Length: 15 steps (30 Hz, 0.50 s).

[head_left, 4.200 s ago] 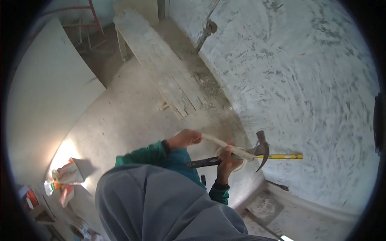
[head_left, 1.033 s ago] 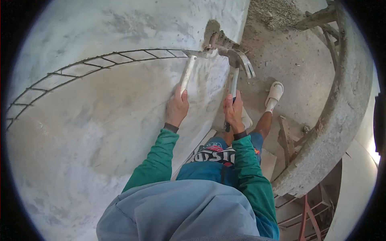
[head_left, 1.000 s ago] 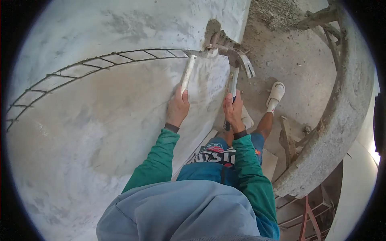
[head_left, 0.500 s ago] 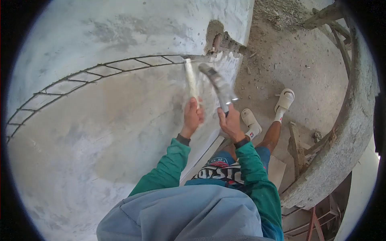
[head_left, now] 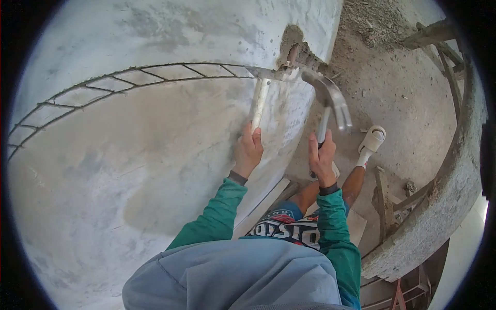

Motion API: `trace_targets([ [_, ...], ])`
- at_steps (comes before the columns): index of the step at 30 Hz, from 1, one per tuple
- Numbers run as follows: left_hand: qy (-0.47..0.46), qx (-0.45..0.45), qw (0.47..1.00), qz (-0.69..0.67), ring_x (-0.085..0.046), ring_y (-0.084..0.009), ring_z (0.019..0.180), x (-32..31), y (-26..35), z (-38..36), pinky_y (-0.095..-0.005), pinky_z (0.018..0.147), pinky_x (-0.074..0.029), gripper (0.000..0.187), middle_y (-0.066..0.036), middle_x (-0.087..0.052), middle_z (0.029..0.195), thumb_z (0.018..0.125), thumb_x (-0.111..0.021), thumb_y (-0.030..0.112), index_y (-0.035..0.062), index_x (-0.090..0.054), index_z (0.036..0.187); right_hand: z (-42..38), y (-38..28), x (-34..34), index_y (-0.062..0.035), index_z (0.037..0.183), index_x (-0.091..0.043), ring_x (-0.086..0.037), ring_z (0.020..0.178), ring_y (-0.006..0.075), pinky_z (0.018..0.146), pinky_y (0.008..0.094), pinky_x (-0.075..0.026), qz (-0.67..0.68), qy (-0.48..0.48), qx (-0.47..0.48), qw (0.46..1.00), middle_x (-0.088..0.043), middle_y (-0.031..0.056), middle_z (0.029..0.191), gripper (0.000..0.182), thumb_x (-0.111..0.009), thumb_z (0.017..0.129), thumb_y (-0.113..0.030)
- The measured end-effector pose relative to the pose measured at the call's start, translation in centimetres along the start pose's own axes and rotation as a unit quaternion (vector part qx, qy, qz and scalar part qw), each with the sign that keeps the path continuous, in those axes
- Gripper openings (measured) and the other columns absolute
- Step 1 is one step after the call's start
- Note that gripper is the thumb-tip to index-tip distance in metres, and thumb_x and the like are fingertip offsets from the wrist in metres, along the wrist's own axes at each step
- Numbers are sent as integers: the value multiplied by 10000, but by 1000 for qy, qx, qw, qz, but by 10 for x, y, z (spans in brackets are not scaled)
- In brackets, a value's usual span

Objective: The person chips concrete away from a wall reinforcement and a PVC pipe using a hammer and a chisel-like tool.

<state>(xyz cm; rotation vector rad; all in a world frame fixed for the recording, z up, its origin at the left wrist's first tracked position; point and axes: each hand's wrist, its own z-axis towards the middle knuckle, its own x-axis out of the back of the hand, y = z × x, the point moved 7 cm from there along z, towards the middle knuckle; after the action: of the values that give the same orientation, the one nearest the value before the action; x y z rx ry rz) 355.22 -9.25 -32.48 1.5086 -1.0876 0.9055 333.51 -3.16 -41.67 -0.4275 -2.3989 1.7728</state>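
Observation:
My left hand [head_left: 248, 151] is closed round the lower end of a pale, stick-like tool [head_left: 260, 102]. The tool's upper end meets the wall [head_left: 181, 134] at the right end of a band of scored lines [head_left: 170, 72]. In my right hand [head_left: 322, 159] is the handle of a claw hammer [head_left: 325, 95], its metal head raised to the right of the pale tool and apart from it. Just above the tool's tip, a rough broken hole [head_left: 292, 50] with a reddish piece inside shows near the wall's edge.
Rubble [head_left: 374, 23] lies on the dusty floor [head_left: 398, 111] at the upper right. A curved concrete edge [head_left: 431, 222] runs down the right side, with wooden boards [head_left: 383, 201] beside it. My slippered foot [head_left: 373, 138] stands on the floor.
The hammer has swung right, away from the pale tool, with my right hand. The wall and the tool sit slightly farther right in the view.

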Motion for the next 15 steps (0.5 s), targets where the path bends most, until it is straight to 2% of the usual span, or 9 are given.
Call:
trace_targets([
  [4,20,-16,999,29,-591,-496,763,-7,-2,-1,-538,594,-435,312,-273,-611,814,1008,-440,275,40,-497,1204,0,-4,-20,30,1042,-545,-591,635,326,598,406,-459,-16,5,33,999,-590,167,704,397,-547,964,-359],
  [6,33,-15,999,24,-590,-495,754,-10,1,0,-541,588,-432,301,-274,-610,810,1007,-440,275,42,-501,1188,-15,2,-30,26,1009,-550,-580,585,363,554,414,-445,115,65,83,988,-573,184,656,360,-560,961,-330],
  [10,44,-15,999,3,-583,-497,754,-8,1,-1,-544,573,-425,290,-288,-605,828,1003,-450,287,47,-508,1155,-18,2,-58,29,968,-546,-575,555,401,521,432,-433,191,5,96,977,-558,208,623,320,-562,960,-290],
  [12,30,1,1000,2,-586,-483,710,-12,-7,-2,-523,555,-425,303,-270,-608,815,1004,-453,305,49,-508,1156,4,9,-65,20,925,-538,-589,553,387,512,430,-427,-68,-32,21,997,-557,201,611,315,-559,963,-292],
  [14,21,4,1000,3,-588,-469,667,-19,-11,9,-501,537,-425,317,-253,-611,803,1005,-456,323,51,-509,1157,7,3,-51,9,911,-528,-599,549,370,510,433,-426,-56,-2,63,996,-560,187,596,335,-552,967,-320],
  [15,-4,9,999,-47,-590,-460,658,-20,-8,9,-489,533,-431,325,-250,-610,803,1005,-458,331,51,-512,1161,0,2,-44,6,911,-527,-591,551,373,515,434,-426,-17,12,36,999,-552,187,594,360,-537,972,-349],
])
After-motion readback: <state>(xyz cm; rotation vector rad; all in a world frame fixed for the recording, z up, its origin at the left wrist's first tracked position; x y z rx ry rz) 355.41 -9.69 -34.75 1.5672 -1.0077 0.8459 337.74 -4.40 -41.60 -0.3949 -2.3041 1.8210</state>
